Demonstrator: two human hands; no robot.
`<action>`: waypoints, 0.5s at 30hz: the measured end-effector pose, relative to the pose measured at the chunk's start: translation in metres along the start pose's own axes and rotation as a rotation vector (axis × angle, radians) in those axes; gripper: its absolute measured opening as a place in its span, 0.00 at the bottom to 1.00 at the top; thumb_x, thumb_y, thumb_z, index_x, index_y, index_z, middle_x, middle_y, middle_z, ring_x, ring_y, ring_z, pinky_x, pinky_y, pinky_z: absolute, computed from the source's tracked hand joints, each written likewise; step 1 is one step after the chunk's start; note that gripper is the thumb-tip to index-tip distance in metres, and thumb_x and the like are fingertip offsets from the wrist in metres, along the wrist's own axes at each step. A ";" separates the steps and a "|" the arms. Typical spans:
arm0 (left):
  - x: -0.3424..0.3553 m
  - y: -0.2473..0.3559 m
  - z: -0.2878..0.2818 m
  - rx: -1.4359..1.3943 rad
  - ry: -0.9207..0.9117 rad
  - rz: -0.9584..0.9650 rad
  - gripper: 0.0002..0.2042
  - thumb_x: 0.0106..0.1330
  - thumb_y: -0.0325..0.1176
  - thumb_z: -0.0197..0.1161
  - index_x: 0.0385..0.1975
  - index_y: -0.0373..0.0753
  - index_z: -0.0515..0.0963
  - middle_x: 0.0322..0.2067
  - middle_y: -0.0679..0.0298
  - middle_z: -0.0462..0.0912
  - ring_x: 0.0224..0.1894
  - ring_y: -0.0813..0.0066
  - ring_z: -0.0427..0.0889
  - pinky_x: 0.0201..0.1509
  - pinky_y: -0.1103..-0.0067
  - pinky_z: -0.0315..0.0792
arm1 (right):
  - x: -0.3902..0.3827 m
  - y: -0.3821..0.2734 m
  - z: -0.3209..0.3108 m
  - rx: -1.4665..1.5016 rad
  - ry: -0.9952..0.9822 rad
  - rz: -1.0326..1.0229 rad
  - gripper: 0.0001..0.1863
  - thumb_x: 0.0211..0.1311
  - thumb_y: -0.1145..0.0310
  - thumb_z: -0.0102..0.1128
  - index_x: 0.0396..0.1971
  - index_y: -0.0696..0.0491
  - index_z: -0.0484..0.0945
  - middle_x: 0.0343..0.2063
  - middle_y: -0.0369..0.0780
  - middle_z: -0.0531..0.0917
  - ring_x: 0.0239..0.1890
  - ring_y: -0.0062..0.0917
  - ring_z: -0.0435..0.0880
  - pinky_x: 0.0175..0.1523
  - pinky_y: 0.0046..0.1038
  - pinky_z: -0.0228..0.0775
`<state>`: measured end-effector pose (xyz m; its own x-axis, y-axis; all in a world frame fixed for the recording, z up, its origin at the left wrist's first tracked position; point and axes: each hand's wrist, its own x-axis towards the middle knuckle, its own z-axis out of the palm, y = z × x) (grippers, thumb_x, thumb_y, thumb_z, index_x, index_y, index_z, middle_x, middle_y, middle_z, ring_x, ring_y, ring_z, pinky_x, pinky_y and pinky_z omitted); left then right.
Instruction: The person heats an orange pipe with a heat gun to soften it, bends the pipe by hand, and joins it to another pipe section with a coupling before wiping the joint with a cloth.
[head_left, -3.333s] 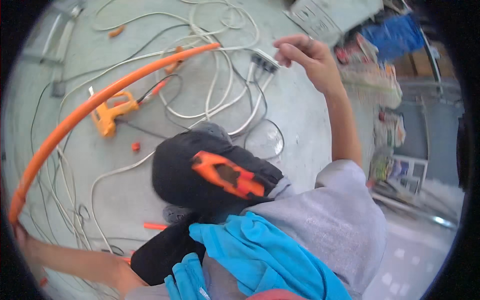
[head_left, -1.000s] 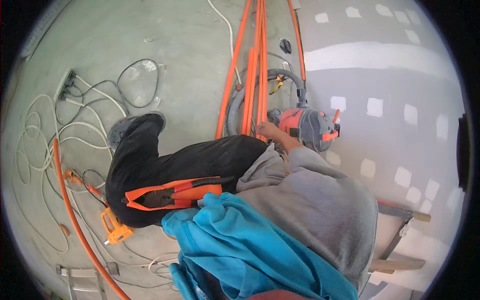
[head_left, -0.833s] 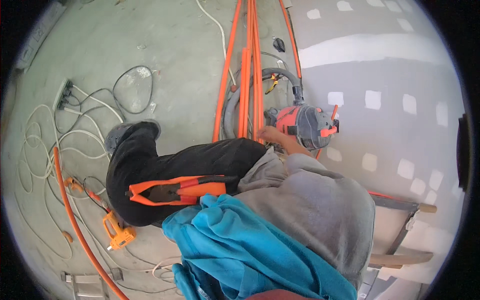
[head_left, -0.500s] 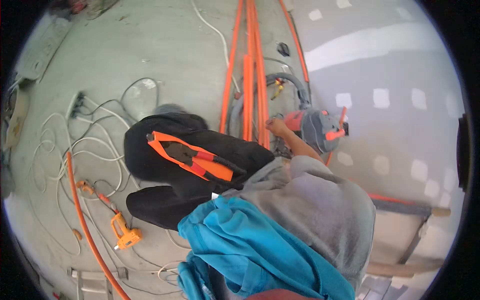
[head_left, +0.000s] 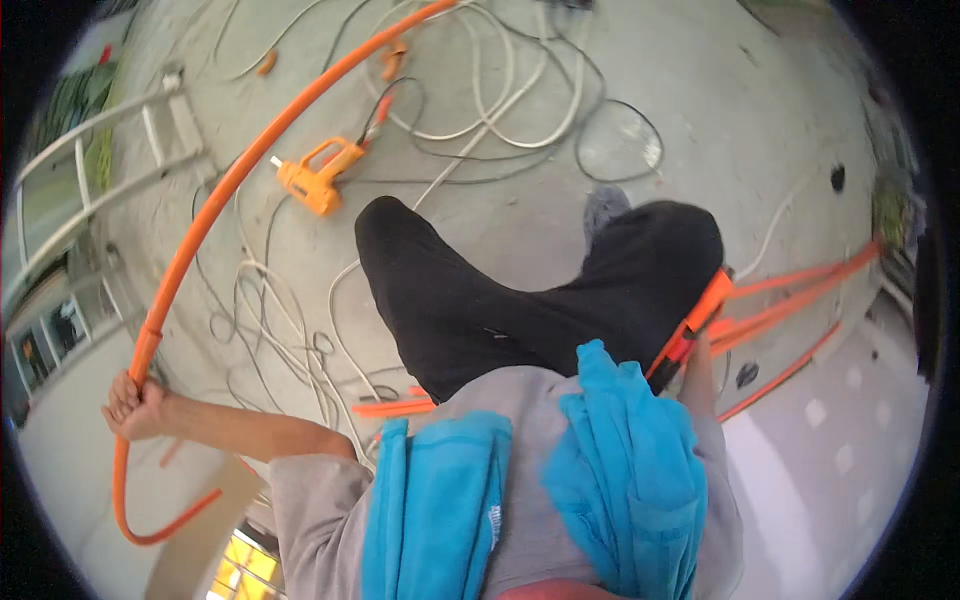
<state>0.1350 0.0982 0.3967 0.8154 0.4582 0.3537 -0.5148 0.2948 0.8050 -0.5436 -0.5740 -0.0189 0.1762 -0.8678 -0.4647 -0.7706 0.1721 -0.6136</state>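
My left hand [head_left: 135,405] is closed around a long orange conduit pipe [head_left: 235,180], just below a sleeve-like joint. From there the pipe arcs up over the floor, and its lower end bends into a hook. My right hand [head_left: 702,352] is at my right thigh, mostly hidden behind a plier-like orange tool [head_left: 708,305] with red-and-black handles; its fingers do not show. An orange-yellow heat gun [head_left: 318,180] lies on the floor in front of my left knee.
White and grey cables [head_left: 490,110] sprawl in loops over the concrete floor. A metal ladder [head_left: 110,180] is at far left. More orange pipes [head_left: 800,290] lie to my right, beside a pale panel wall [head_left: 830,450]. A blue garment [head_left: 440,500] hangs over my front.
My view has swung left. My left hand has come into view gripping the orange pipe. My right hand was out by the pipes and a machine; now it is beside the tool at my thigh.
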 end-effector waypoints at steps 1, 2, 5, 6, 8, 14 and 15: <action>0.001 0.003 -0.003 -0.005 -0.045 0.011 0.22 0.68 0.32 0.52 0.13 0.52 0.51 0.13 0.73 0.54 0.15 0.80 0.52 0.21 0.81 0.53 | 0.012 -0.012 -0.004 0.048 -0.003 0.031 0.16 0.66 0.60 0.64 0.39 0.60 0.83 0.31 0.47 0.86 0.36 0.39 0.85 0.42 0.39 0.74; -0.002 0.000 -0.006 0.018 -0.020 0.037 0.22 0.68 0.32 0.52 0.13 0.52 0.51 0.13 0.73 0.54 0.15 0.80 0.52 0.21 0.81 0.53 | 0.025 -0.027 -0.008 0.065 -0.011 0.027 0.16 0.67 0.59 0.64 0.38 0.60 0.83 0.30 0.46 0.86 0.35 0.37 0.84 0.41 0.37 0.74; -0.016 0.003 0.003 0.037 0.030 0.026 0.22 0.68 0.32 0.52 0.13 0.52 0.52 0.12 0.73 0.54 0.15 0.80 0.52 0.21 0.81 0.54 | 0.074 -0.099 0.003 0.069 -0.092 -0.060 0.16 0.69 0.59 0.63 0.36 0.59 0.83 0.27 0.43 0.85 0.31 0.31 0.83 0.37 0.33 0.73; -0.020 0.002 0.006 0.005 0.022 -0.008 0.22 0.68 0.31 0.52 0.13 0.52 0.52 0.12 0.73 0.53 0.15 0.80 0.52 0.21 0.81 0.54 | 0.088 -0.127 0.010 0.058 -0.116 -0.106 0.16 0.69 0.59 0.63 0.35 0.59 0.82 0.26 0.43 0.84 0.29 0.29 0.82 0.36 0.32 0.72; -0.032 -0.012 0.004 -0.025 0.040 -0.036 0.22 0.68 0.31 0.51 0.12 0.52 0.52 0.12 0.73 0.53 0.15 0.79 0.52 0.21 0.81 0.55 | 0.112 -0.186 0.027 -0.010 -0.177 -0.207 0.16 0.71 0.58 0.63 0.33 0.59 0.82 0.24 0.41 0.83 0.26 0.25 0.81 0.33 0.29 0.72; -0.049 -0.015 0.007 -0.114 0.053 -0.062 0.22 0.69 0.30 0.49 0.13 0.52 0.51 0.12 0.73 0.53 0.14 0.79 0.51 0.20 0.80 0.54 | 0.134 -0.341 0.076 -0.444 -0.390 -0.504 0.17 0.72 0.57 0.64 0.30 0.56 0.80 0.20 0.33 0.78 0.22 0.15 0.73 0.30 0.23 0.66; -0.051 -0.016 0.004 -0.122 0.069 -0.039 0.22 0.69 0.30 0.49 0.13 0.52 0.51 0.12 0.73 0.53 0.14 0.79 0.51 0.20 0.80 0.54 | 0.135 -0.363 0.083 -0.467 -0.450 -0.567 0.16 0.72 0.59 0.64 0.30 0.56 0.80 0.21 0.31 0.77 0.24 0.17 0.72 0.31 0.24 0.66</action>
<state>0.1027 0.0662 0.3675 0.8175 0.5000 0.2860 -0.5147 0.4111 0.7524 -0.1895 -0.7144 0.0880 0.7604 -0.4801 -0.4374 -0.6486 -0.5264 -0.5498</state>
